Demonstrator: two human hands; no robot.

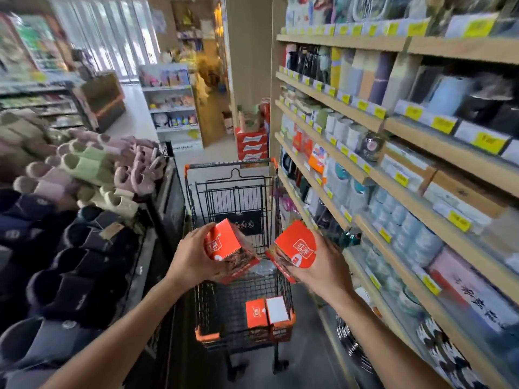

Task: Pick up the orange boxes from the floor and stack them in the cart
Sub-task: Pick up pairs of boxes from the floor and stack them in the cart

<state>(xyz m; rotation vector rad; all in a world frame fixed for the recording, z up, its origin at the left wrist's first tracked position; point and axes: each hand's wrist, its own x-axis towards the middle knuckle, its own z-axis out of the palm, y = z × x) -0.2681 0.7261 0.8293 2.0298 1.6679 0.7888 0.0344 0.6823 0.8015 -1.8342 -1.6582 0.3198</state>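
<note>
Orange boxes (228,242) (glossy cardboard) gripped over wire-mesh cart (241,310)

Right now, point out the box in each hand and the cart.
Left-hand box (224,242), head view, orange top face.
Right-hand box (298,246), head view, orange printed face.
Cart (203,334), head view, near-left orange corner.

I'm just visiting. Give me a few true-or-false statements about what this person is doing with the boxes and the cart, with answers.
1. Each hand holds an orange box. True: the left hand grips one box, the right hand grips another box.
2. The cart holds nothing. False: two boxes already stand side by side in its near right corner.
3. Slippers are piled left of the cart. True.
4. The held boxes rest on the floor. False: they are held above the cart.
</note>
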